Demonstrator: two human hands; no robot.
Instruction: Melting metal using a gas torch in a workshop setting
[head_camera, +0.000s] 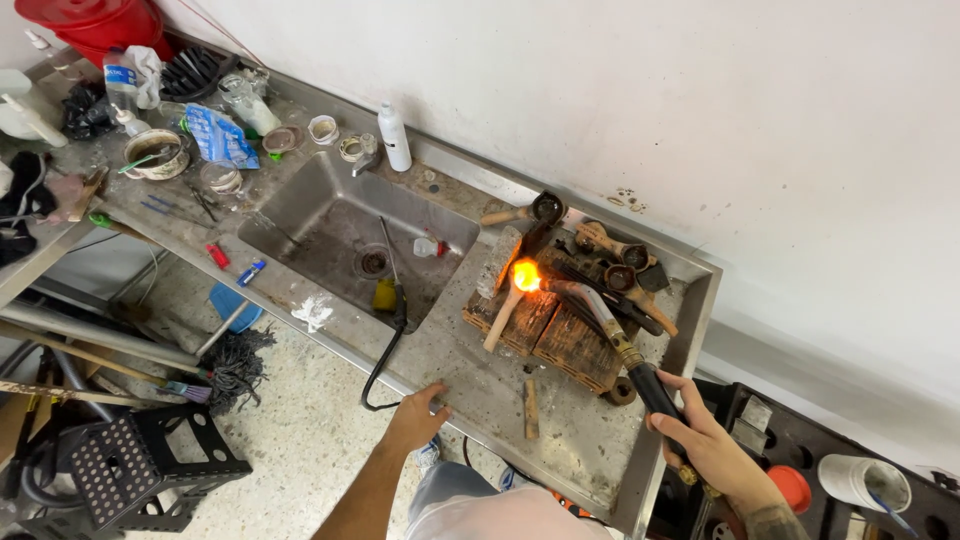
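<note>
My right hand (705, 445) grips the black handle of a gas torch (625, 350) at the lower right. Its metal nozzle points up and left, and a bright orange flame (526, 275) burns on a small wooden-handled crucible (503, 315) lying on charred bricks (550, 330). Fingers apart, my left hand (418, 415) rests on the front edge of the steel counter (470, 370), holding nothing. More small wooden-handled crucibles (615, 255) lie behind the bricks, by the wall.
A steel sink (350, 235) sits left of the bricks, with a black hose (385, 350) hanging over its front. Bottles, cups and clutter crowd the far left counter. A mop and a black stool (140, 465) stand on the floor. A black tray with a white cup (865, 482) is at the right.
</note>
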